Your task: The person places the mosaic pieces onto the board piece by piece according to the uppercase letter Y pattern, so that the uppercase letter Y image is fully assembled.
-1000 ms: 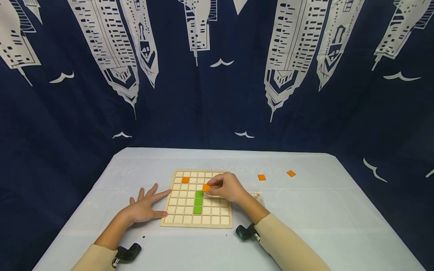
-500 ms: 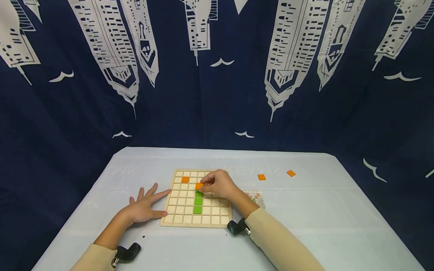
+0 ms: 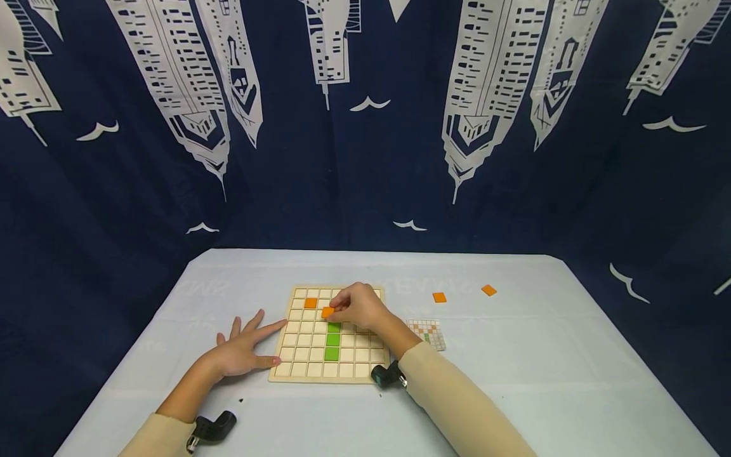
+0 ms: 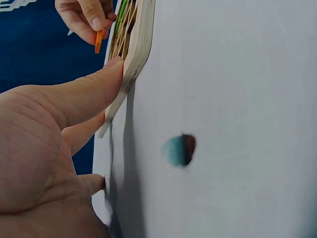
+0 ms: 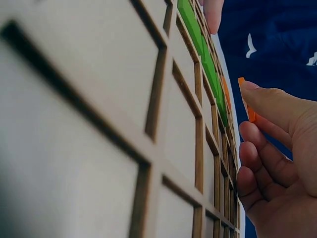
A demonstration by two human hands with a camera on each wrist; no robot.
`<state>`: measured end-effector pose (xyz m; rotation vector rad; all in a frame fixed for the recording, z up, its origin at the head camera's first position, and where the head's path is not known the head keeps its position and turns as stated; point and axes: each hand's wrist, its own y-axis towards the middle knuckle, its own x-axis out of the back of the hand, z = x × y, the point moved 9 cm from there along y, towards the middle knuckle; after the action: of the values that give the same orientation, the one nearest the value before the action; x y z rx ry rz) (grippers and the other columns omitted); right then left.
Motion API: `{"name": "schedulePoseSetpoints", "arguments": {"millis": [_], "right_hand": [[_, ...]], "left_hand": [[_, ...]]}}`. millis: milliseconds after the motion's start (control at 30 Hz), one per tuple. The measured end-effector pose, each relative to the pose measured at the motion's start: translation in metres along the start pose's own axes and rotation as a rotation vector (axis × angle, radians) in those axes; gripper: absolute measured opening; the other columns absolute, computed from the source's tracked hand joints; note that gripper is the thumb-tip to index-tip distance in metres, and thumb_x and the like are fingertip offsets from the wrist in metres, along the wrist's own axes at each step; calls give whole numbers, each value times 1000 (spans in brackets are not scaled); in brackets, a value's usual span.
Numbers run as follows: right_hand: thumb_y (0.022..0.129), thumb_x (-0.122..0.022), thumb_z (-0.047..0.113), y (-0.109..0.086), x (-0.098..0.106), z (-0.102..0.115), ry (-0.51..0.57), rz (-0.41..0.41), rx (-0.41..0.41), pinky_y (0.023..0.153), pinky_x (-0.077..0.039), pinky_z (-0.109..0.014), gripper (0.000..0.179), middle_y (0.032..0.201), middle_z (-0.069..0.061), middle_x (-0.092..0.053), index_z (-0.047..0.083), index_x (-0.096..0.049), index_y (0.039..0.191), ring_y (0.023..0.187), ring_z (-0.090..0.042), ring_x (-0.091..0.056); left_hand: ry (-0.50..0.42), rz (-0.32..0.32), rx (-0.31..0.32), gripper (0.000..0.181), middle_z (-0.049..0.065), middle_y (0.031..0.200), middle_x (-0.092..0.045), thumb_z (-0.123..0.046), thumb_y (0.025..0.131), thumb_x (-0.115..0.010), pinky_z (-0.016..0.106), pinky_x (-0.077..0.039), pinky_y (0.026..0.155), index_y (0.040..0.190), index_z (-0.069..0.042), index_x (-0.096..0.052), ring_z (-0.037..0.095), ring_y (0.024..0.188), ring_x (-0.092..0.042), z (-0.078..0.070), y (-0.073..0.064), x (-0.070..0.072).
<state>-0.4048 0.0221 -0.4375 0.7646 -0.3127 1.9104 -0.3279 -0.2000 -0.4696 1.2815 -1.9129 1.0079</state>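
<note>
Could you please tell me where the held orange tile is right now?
In the head view, the held tile is pinched by the right hand over the board, just beyond the green tiles and right of the placed orange tile.

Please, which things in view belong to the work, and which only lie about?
Belong:
right hand, pinching an orange tile
left hand, touching the grid board
green tiles, second orange tile, on board
probably loose orange tiles, printed card

Only lying about:
small dark bit

Left hand (image 4: 47,134) against the wooden board (image 4: 142,44), orange tile (image 4: 98,43) (in the right hand (image 4: 84,19)) beyond.
</note>
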Motion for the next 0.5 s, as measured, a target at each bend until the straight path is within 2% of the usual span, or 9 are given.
{"name": "schedulePoseSetpoints", "arguments": {"millis": [500], "right_hand": [[79, -90, 17, 11, -8, 4, -68, 21, -24, 68, -53, -19, 21, 81, 3, -76, 8, -82, 95, 72, -5, -63]], "left_hand": [[9, 9, -8, 88, 31, 169, -5, -52, 82, -80, 90, 7, 103, 157, -27, -42, 68, 147, 14, 2, 1, -1]]}}
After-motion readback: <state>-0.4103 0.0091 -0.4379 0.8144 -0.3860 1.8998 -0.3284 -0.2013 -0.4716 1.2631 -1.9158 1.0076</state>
